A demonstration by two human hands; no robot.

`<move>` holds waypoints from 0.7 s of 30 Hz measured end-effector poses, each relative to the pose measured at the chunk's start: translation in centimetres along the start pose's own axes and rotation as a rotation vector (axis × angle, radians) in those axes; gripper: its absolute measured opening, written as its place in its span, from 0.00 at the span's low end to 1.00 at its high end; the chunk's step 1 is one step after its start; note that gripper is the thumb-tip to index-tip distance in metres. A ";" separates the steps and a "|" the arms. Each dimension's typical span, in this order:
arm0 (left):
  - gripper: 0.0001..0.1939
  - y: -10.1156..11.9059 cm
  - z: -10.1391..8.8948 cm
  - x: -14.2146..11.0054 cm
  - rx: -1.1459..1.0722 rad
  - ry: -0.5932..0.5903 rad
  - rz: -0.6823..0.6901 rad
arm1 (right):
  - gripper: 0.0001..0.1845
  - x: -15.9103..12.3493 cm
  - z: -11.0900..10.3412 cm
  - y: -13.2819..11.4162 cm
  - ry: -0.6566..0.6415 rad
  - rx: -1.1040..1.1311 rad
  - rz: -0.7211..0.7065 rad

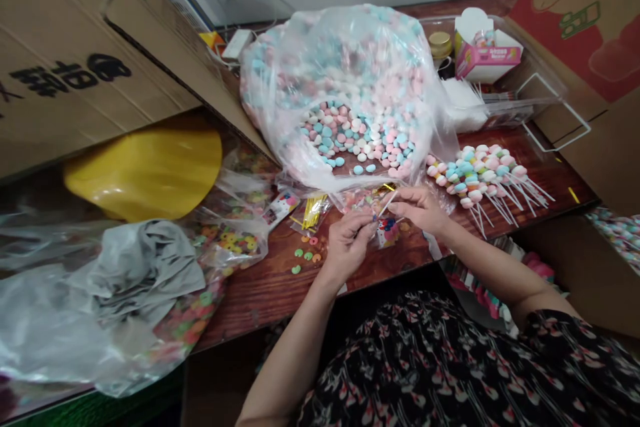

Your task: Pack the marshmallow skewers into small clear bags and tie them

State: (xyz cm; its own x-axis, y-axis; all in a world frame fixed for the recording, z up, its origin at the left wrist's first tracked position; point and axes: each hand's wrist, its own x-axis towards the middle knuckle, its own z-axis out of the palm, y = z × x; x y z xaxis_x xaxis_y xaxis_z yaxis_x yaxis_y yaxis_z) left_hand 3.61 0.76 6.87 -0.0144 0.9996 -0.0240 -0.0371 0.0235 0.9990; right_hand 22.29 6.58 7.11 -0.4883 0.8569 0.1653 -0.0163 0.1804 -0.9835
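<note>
My left hand (350,240) and my right hand (420,207) meet over the front of the wooden table (270,293). Both are pinched on a thin white stick (387,203) and a small printed clear packet (386,232) beneath it. Just behind them lies a big open clear bag (350,80) full of pastel pink, blue and white candies. To the right of my right hand rests a pile of finished candy skewers (483,173) with white sticks fanning outward. A few loose ring candies (305,257) lie left of my left hand.
Cardboard boxes stand at left (75,67) and right (590,47). A yellow bowl (150,173) and crumpled plastic bags (125,287) with coloured ring candies fill the left side. A pink-and-white carton (483,47), a jar (440,45) and gold twist ties (314,210) lie nearby.
</note>
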 end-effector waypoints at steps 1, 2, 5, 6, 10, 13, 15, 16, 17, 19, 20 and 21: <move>0.02 0.0 -0.3 -0.3 0.119 -0.025 0.115 | 0.11 -0.1 -0.1 -0.1 -0.089 0.044 0.046; 0.03 0.0 -0.6 -0.6 0.219 -0.054 0.207 | 0.10 -0.1 -0.2 -0.2 -0.165 0.067 0.077; 0.07 0.0 -1.0 -1.4 0.377 -0.119 0.343 | 0.09 -0.2 -0.3 0.0 -0.294 0.108 0.146; 0.08 0.0 -1.1 -1.6 0.396 -0.128 0.360 | 0.10 -0.2 -0.2 0.2 -0.297 0.124 0.169; 0.09 -0.1 -1.0 -2.4 0.373 -0.110 0.320 | 0.11 -0.5 0.6 0.8 -0.262 0.160 0.245; 0.05 -0.1 -0.9 -2.8 0.239 -0.026 0.179 | 0.11 -0.6 0.9 0.8 -0.278 0.135 0.246; 0.03 -0.3 -0.7 -2.9 0.110 0.057 0.054 | 0.10 -0.8 0.9 0.5 -0.190 0.080 0.204; 0.04 -0.5 -0.6 -3.0 0.044 0.092 -0.023 | 0.10 -0.9 0.9 0.2 -0.099 0.044 0.169; 0.06 -0.7 -0.5 -3.0 -0.023 0.122 -0.108 | 0.10 -1.1 0.9 -0.2 0.010 0.000 0.124; 0.10 -1.1 -0.1 -3.1 -0.156 0.150 -0.279 | 0.10 -1.6 1.3 -0.9 0.187 -0.110 -0.001; 0.11 -1.2 0.1 -3.1 -0.215 0.149 -0.343 | 0.09 -1.9 1.7 -1.1 0.213 -0.179 -0.078; 0.12 -1.3 0.3 -3.1 -0.264 0.142 -0.382 | 0.08 -2.1 2.2 -1.2 0.188 -0.250 -0.156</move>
State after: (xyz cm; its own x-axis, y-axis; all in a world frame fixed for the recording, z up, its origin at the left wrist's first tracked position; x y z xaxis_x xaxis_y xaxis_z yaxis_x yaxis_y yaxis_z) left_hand 3.98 -2.32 5.61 -0.0856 0.9079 -0.4103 -0.3181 0.3654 0.8748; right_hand 21.46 3.49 7.79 -0.3270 0.8794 0.3459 0.1475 0.4091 -0.9005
